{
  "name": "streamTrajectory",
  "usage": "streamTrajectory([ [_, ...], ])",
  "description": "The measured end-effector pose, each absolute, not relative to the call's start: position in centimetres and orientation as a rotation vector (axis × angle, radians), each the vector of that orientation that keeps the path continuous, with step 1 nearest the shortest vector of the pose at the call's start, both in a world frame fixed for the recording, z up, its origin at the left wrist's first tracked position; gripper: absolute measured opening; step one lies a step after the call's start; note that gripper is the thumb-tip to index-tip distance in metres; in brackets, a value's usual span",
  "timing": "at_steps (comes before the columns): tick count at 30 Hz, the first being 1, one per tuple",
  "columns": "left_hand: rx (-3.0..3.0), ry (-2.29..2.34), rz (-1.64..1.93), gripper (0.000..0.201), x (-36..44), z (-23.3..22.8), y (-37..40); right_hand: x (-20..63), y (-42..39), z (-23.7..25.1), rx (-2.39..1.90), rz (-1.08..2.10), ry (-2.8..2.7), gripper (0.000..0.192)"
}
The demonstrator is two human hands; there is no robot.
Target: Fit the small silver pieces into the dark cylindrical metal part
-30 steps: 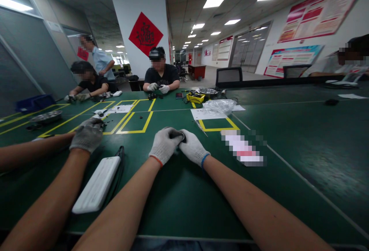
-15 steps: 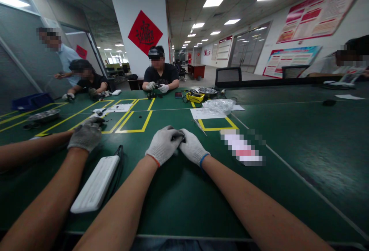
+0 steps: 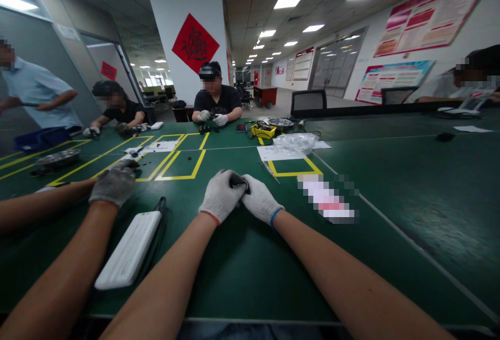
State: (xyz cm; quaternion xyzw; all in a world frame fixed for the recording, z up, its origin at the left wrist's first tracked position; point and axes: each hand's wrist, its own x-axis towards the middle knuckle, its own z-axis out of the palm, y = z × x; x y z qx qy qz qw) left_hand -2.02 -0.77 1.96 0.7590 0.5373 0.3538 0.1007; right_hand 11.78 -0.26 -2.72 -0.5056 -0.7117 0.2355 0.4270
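A small dark part (image 3: 245, 186) with a shiny curved edge shows between my two gloved hands, mostly covered by fingers. My left hand (image 3: 221, 194), in a white knit glove with an orange cuff edge, is closed on its left side. From the right, my right hand (image 3: 259, 199), gloved with a blue cuff edge, pinches the same part. Both hands are held together above the green table (image 3: 250, 267). Beyond them lie tweezers (image 3: 271, 171) and a yellow tape outline on the tabletop.
To my left, a white power bank (image 3: 130, 249) with a black cable lies near a neighbour's gloved hand (image 3: 115, 186). Clear plastic bags (image 3: 296, 145), a yellow holder (image 3: 264, 131) and a blurred pale item (image 3: 327, 199) lie ahead and right. Co-workers sit across the table.
The standing person at the far left has moved further left. My hands stay together on the dark part, whose shiny edge shows slightly differently.
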Motion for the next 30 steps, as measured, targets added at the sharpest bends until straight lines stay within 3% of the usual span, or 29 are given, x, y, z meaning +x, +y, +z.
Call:
streamTrajectory([
  [5,1.801,1.534,1.056,0.025,-2.1,2.0,-0.1,11.8,-0.2,-2.9,-1.211,0.584,-1.772,0.025],
  [17,1.297,1.217,0.995,0.041,-1.9,0.5,0.4,11.6,-0.8,-2.4,-1.173,0.562,-1.776,0.014],
  [30,1.464,1.278,1.044,0.04,-1.9,0.6,0.4,11.6,-0.4,-2.7,-1.151,0.594,-1.73,0.013],
])
